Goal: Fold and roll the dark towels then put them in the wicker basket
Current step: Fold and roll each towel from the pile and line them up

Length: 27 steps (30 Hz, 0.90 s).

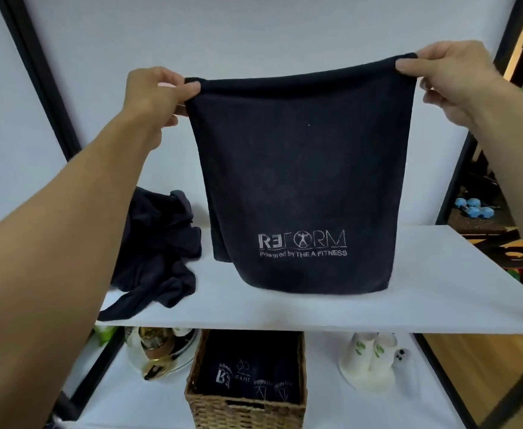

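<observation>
The dark towel carries pale stitched lettering near its lower hem: "REFORM", with the first E turned backwards and a small figure standing in for the O, and beneath it "Powered by THE A FITNESS".

At 9 o'clock the left hand pinches the towel's upper left corner, thumb on the near face and the other fingers curled behind the cloth. A heap of loose dark towels lies on the white shelf at 8 o'clock from the held towel, just beside it.

The held towel hangs flat and upright between the hands. A second layer shows behind its left edge, and its hem reaches the shelf; whether it touches cannot be told.

At 6 o'clock, on the lower shelf, the wicker basket holds rolled towels standing on end. Their lettering shows only in fragments.

At 2 o'clock the right hand grips the upper right corner, thumb in front and fingers wrapped over the top edge.
</observation>
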Each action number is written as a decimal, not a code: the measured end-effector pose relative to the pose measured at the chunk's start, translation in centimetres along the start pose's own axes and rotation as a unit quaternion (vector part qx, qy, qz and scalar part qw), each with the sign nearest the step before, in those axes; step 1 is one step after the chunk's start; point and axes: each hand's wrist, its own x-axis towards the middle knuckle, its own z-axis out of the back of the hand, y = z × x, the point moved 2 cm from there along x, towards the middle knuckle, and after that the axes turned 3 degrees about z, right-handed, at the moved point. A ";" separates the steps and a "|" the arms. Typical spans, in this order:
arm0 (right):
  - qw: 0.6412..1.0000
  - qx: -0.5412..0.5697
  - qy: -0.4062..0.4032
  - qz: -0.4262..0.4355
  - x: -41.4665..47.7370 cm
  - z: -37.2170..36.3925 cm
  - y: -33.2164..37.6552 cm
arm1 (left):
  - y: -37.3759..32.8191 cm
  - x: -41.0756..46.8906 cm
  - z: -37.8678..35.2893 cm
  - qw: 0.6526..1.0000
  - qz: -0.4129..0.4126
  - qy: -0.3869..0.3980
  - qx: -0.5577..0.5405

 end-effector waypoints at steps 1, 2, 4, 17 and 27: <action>1.000 0.002 -0.006 -0.003 0.5 0.0 -0.1 | 0.0 0.4 -0.1 0.999 0.012 0.000 -0.033; 1.000 0.008 -0.007 -0.007 0.9 -0.2 -0.2 | -0.1 0.7 -0.3 0.997 0.028 0.004 -0.073; 0.999 0.031 -0.003 -0.010 1.7 -0.6 -0.4 | -0.1 1.3 -0.7 0.987 0.055 0.019 -0.150; 0.991 -0.083 0.038 0.095 8.4 -2.7 -2.3 | 0.6 8.4 -3.7 0.984 -0.089 -0.018 0.152; 0.976 -0.146 -0.016 0.158 8.9 -4.4 -2.1 | 0.2 9.5 -2.2 0.983 -0.137 -0.026 0.120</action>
